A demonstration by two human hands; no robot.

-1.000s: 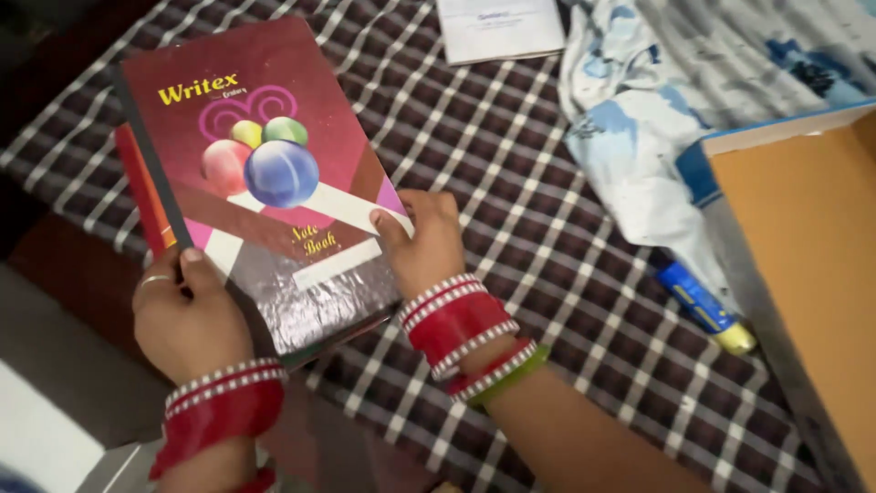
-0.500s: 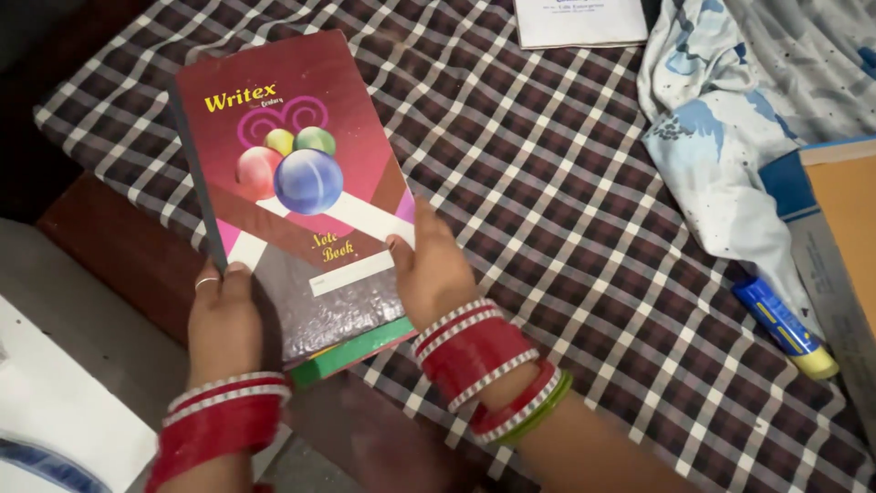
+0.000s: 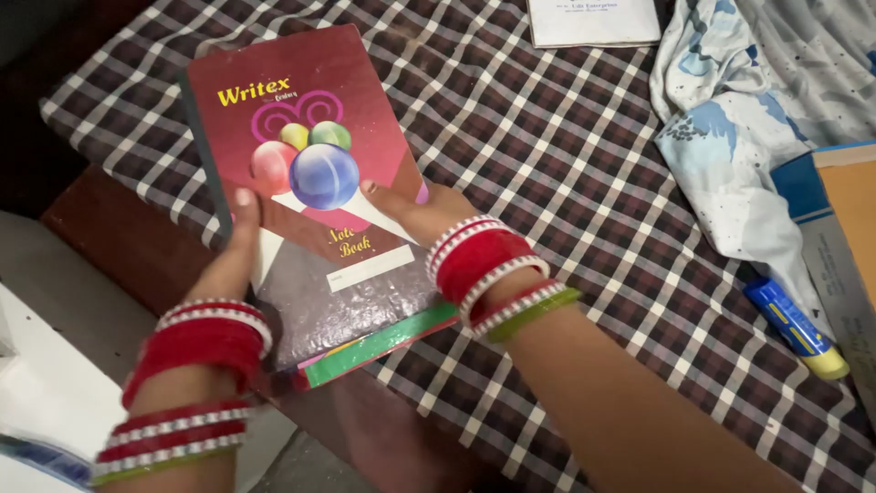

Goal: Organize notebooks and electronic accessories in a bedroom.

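A maroon notebook with coloured balls on its cover lies on top of a small stack on a checked cloth. A green-edged book shows under its near edge. My left hand grips the stack's left edge, fingers on the cover. My right hand holds the right edge, thumb on the cover. Both wrists wear red and white bangles.
A white paper lies at the top. Crumpled blue-and-white fabric is at the right, beside a blue-edged brown book. A blue and yellow tube rests near the right edge. The cloth's wooden edge drops to the left.
Both hands have slid further up the notebook's sides, and the stack has shifted a little to the right on the cloth. The green book edge shows more.
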